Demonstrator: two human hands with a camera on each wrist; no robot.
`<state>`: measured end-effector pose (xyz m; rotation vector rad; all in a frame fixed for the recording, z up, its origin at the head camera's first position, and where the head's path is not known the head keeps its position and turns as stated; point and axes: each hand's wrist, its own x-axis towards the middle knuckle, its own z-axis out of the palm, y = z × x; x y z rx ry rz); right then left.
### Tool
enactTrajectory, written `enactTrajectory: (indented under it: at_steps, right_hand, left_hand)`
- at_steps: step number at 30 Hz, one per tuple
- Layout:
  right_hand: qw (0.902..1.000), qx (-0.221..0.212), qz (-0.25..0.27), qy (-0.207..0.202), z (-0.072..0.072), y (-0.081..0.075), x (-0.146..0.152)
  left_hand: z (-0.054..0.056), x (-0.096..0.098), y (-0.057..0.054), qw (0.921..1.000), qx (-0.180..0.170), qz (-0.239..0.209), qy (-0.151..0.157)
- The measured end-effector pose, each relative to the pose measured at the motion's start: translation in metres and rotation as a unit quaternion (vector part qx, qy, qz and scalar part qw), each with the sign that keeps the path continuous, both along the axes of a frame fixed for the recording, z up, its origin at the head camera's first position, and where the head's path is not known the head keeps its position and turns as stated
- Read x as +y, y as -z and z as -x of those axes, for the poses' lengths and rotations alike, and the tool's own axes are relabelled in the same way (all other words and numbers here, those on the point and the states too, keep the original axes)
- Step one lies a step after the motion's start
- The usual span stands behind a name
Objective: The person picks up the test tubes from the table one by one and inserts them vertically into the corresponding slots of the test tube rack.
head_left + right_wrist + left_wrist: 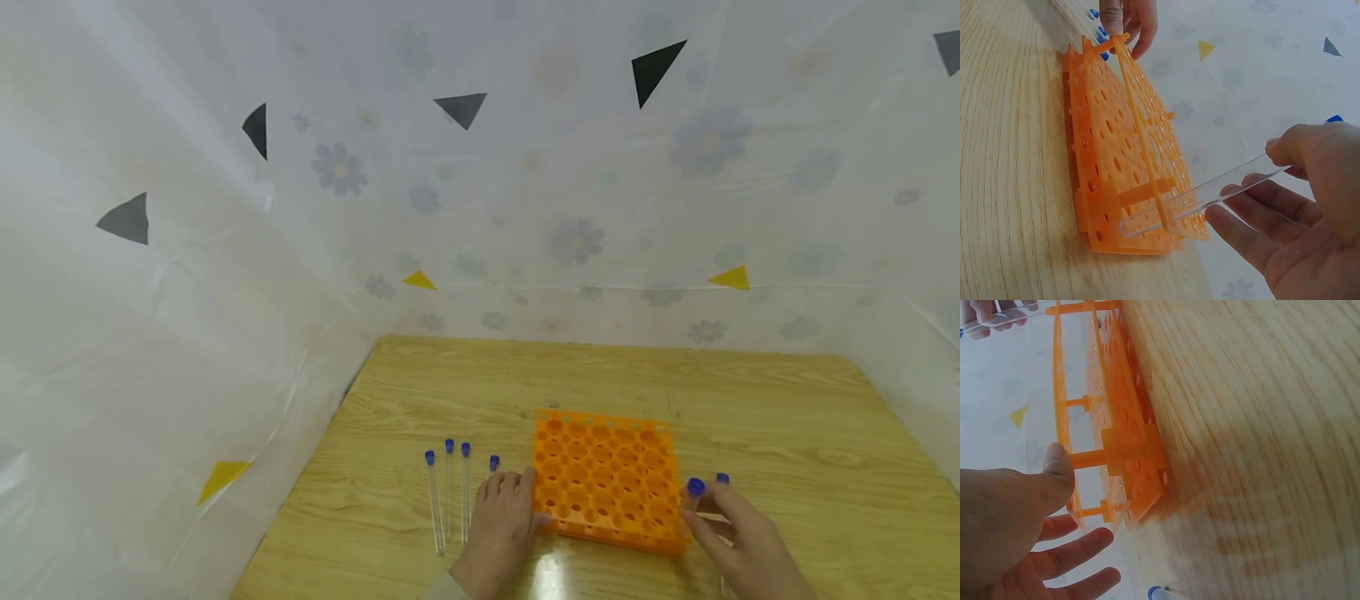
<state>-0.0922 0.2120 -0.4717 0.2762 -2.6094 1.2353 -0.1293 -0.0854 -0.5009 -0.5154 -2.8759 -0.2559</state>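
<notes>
An orange test tube rack [604, 527] stands on the table, its holes facing up. At its front left corner my left hand [501, 521] grips the rack, the thumb [1057, 464] against the corner post and the other fingers spread along the side. My right hand [738, 533] pinches a clear test tube [1235, 181] with a blue cap [696, 487] between thumb and fingertips. The tube is tilted at the rack's right side, and its rounded bottom overlaps the rack's front right corner in the right wrist view. No tube shows in the rack's holes.
Several capped test tubes [436, 508] lie on the wooden table [450, 375] left of the rack, one partly behind my left hand. Another blue-capped tube [723, 478] lies to the right, mostly hidden by my right hand. White flower-print sheeting [570, 192] encloses the table's back and sides.
</notes>
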Motion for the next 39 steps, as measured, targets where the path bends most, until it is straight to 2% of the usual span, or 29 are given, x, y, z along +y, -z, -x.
enactTrajectory:
  at_steps: [12,20,23,29,33,39]
  right_hand:
    - [0.9993,-0.011,-0.006,-0.035,0.002,0.010,0.007]
    - [0.9971,-0.060,-0.027,-0.038,0.005,0.016,0.020]
    - [0.9968,-0.069,-0.028,-0.031,0.004,0.018,0.025]
    - [0.9900,-0.134,-0.042,0.018,0.007,0.018,0.037]
    - [0.9861,-0.146,-0.069,0.039,0.011,0.022,0.044]
    - [0.9706,-0.207,-0.106,0.063,0.017,0.033,0.055]
  left_hand:
    - [0.001,-0.001,-0.001,1.0000,0.003,-0.003,0.008]
    - [0.003,-0.003,-0.001,0.9996,-0.013,-0.015,0.020]
    - [0.002,-0.003,0.001,0.9995,-0.012,-0.023,0.018]
    - [0.002,-0.003,0.001,0.9995,-0.012,-0.025,0.015]
    - [0.004,-0.004,0.002,0.9993,-0.016,-0.029,0.014]
    - [0.004,-0.005,0.004,0.9993,0.010,-0.031,0.019]
